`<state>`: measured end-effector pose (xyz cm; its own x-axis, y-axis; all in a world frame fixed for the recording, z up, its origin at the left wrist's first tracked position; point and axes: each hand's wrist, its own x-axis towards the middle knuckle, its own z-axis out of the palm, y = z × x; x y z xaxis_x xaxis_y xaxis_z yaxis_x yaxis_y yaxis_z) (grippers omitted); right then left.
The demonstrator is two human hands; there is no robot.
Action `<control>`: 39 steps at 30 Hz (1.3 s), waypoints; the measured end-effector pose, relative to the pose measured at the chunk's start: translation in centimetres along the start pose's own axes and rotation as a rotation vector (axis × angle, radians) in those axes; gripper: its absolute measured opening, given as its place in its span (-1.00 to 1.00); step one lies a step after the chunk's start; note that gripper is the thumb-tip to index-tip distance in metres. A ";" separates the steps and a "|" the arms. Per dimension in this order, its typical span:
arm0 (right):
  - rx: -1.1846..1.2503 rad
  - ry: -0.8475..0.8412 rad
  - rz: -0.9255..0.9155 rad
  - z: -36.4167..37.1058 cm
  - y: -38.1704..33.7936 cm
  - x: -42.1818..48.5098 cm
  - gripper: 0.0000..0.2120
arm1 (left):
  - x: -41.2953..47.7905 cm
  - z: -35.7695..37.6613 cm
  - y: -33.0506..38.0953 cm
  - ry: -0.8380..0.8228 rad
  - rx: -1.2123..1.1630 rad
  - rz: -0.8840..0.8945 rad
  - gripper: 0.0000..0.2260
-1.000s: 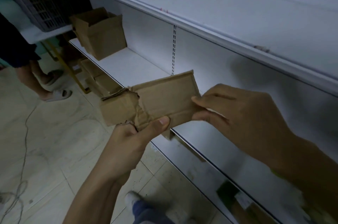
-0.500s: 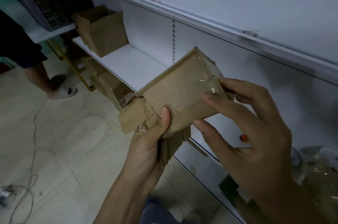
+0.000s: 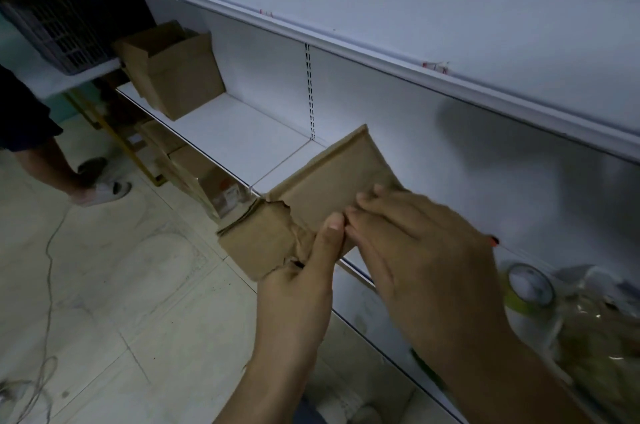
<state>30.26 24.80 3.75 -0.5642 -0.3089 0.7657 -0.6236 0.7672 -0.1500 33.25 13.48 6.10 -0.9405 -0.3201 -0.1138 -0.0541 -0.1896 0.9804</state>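
Beyond the left hand [image 3: 294, 288] the middle shelf [image 3: 239, 125] lies bare up to the open box [image 3: 176, 73]; right of the right hand [image 3: 426, 250], a tape roll [image 3: 528, 288] blocks it

Both forearms are bare from the wrists to the frame edge. The left hand [image 3: 294, 288] and right hand [image 3: 426, 250] have short, trimmed nails on the fingers [image 3: 331, 231]. At six o'clock a dark blue trouser leg [image 3: 310, 414] shows, with a pale shoe [image 3: 363, 415] at its three o'clock.

I see a plain brown cardboard piece [image 3: 329, 188], white shelves [image 3: 242, 132], a brown box [image 3: 180, 77], a dark grey gridded crate [image 3: 65, 32], and a pale veined floor [image 3: 121, 285].
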 end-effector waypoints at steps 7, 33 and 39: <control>-0.138 -0.077 0.018 -0.8 -0.8 -0.5 -0.56 | -0.1 0.3 -0.7 0.050 0.177 0.206 -0.94; 0.188 0.021 0.221 4.6 -1.4 1.9 -0.66 | 4.0 -2.4 -0.7 0.178 0.046 0.037 -0.64; 0.709 -0.006 0.891 4.7 -0.8 4.3 -0.85 | 5.5 -3.6 -0.8 0.106 0.171 0.015 -0.96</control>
<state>25.86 20.22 4.22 -0.9612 0.1824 0.2070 -0.1642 0.2247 -0.9605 29.29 8.56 4.14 -0.9014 -0.4195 -0.1069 -0.1055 -0.0267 0.9941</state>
